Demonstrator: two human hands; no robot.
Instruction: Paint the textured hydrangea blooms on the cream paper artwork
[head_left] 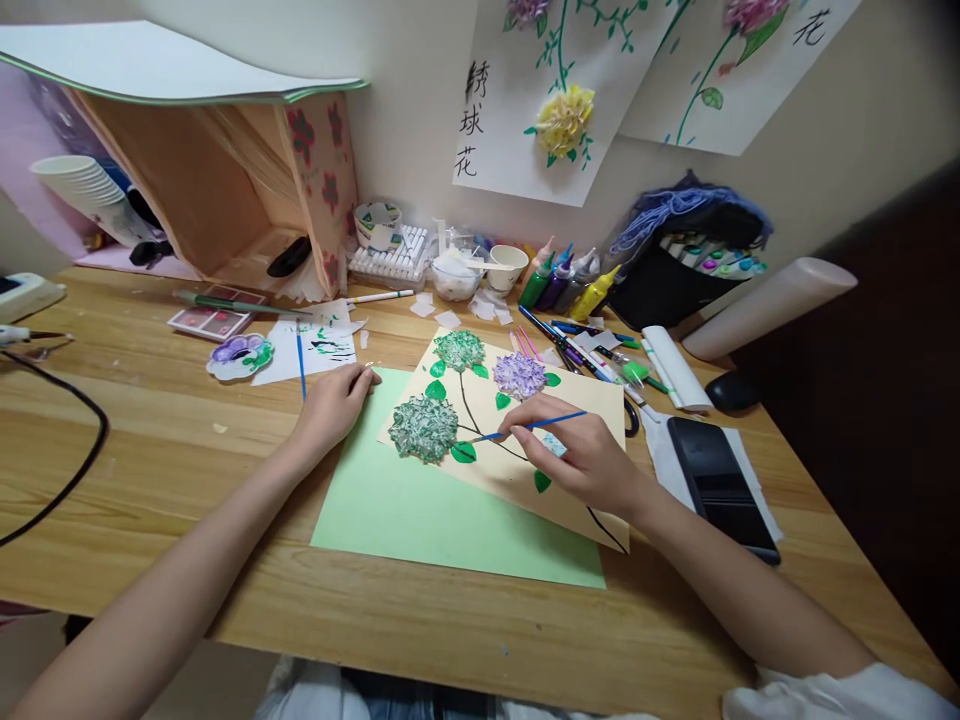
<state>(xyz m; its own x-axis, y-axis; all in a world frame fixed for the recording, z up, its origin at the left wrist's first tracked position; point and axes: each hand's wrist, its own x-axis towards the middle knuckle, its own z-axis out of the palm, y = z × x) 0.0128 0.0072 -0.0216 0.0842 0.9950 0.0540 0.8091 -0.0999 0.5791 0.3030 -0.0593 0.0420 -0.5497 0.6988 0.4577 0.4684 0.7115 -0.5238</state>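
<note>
My right hand [581,450] grips a thin blue paintbrush [491,436], whose tip meets the cream paper [517,480] near a painted green leaf [463,453]. On that paper sit a dark green ruffled flower [424,428], a lighter green one [459,349] and a purple one [520,374], joined by dark painted stems. Beneath it, turned at an angle, lies a light green sheet [420,520]. My left hand [334,405] rests by that sheet's upper left corner, fingers curled together; whatever they hold, if anything, is hidden.
Left of the sheet lie a paint palette [240,357], a paint-marked paper [322,345] and another blue brush [301,365]. Behind are paint bottles [555,280], a paper cup [508,268] and scattered pens [577,350]. A black phone-like object [716,485] lies at right.
</note>
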